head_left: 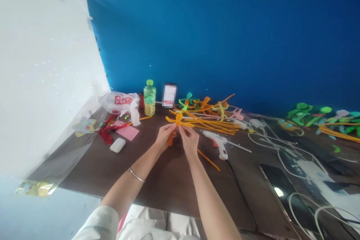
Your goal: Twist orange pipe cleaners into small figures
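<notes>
Both hands meet over the middle of the dark table (pixel 157 180), holding a small orange pipe-cleaner figure (pixel 179 118) upright. It has a rounded head, two arms spread sideways and strands hanging below. My left hand (pixel 165 137) pinches it from the left, and my right hand (pixel 189 139) pinches it from the right; the fingertips hide its waist. Just behind lie several loose orange pipe cleaners (pixel 216 125). One single orange pipe cleaner (pixel 208 160) rests right of my right hand. A white glue gun (pixel 218 142) lies a little farther right, its cord running toward the table's front edge.
Behind stand a green-capped bottle (pixel 149 99) and a propped phone (pixel 170 95). On the left are a plastic bag (pixel 120 103), red scissors (pixel 105 133), pink paper (pixel 128 131) and a white case (pixel 117 145). A dark phone (pixel 284 191) and white cables (pixel 281 153) occupy the right.
</notes>
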Motion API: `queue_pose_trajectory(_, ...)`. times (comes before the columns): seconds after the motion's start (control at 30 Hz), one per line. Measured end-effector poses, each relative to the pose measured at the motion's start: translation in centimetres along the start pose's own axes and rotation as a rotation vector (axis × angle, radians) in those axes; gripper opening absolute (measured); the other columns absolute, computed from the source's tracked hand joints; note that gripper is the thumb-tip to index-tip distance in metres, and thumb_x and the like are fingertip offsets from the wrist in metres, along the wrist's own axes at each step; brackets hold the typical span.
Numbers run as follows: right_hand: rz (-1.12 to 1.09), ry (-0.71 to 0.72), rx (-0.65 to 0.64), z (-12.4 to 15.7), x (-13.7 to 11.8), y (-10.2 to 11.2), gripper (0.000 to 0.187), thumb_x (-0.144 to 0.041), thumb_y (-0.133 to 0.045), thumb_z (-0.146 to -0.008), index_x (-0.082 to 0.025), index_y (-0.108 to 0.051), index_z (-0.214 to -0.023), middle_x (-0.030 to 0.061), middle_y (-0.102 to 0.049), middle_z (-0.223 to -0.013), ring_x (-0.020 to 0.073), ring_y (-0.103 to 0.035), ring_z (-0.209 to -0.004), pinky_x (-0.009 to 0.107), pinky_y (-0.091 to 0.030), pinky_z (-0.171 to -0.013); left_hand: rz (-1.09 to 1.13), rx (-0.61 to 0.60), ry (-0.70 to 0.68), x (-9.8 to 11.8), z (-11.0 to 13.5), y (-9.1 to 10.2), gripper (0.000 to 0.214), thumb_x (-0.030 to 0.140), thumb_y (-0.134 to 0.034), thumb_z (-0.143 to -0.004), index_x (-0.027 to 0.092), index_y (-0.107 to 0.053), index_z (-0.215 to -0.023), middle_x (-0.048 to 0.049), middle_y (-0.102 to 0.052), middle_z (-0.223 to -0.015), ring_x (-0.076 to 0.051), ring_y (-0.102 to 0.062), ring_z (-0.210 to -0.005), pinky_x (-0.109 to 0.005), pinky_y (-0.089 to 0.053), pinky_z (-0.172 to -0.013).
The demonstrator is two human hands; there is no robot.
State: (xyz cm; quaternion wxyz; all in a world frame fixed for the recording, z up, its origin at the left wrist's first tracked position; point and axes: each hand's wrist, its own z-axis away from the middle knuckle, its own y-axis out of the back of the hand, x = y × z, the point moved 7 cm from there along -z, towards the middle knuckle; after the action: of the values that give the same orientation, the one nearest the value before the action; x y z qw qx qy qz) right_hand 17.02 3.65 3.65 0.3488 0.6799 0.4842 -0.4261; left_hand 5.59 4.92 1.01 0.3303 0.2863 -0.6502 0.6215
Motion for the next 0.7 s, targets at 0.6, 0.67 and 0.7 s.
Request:
queue_pose_trajectory(0.6, -0.005, -0.027, 0.038, 0.5, -0.4, 0.0, 0.026, -0.040, -0.063, -0.069, -0.016, -0.068, -0.077, 0.0063, -0.068, -0.077, 0.0192, -0.062, -0.072, 0.033, -0.049, -0.071, -0.542, 0.212, -0.448, 2.8, 1.6, 0.7, 0.014, 0.022, -0.069, -0.062, 0.023, -0.070, -0.076, -0.0060, -0.064, -0.081, -0.019, -0.057, -0.080, -0.029, -0.042, -0.081)
queue_pose_trajectory(0.67, -0.011, -0.018, 0.007, 0.5, -0.6, -0.2, 0.025, -0.039, -0.061, -0.071, -0.017, -0.068, -0.078, 0.0061, -0.068, -0.079, 0.0191, -0.061, -0.074, 0.033, -0.049, -0.072, -0.522, 0.230, -0.441, 2.9, 1.7, 0.8, 0.012, 0.022, -0.069, -0.063, 0.023, -0.070, -0.074, -0.0062, -0.064, -0.081, -0.019, -0.056, -0.079, -0.029, -0.042, -0.080)
queue_pose_trajectory(0.7, -0.023, -0.015, -0.008, 0.5, -0.7, -0.3, 0.025, -0.039, -0.060, -0.071, -0.017, -0.067, -0.078, 0.0062, -0.068, -0.080, 0.0191, -0.061, -0.075, 0.033, -0.048, -0.073, -0.528, 0.230, -0.451, 3.0, 1.7, 0.7, 0.012, 0.022, -0.068, -0.063, 0.023, -0.070, -0.075, -0.0063, -0.064, -0.081, -0.018, -0.056, -0.078, -0.028, -0.042, -0.079)
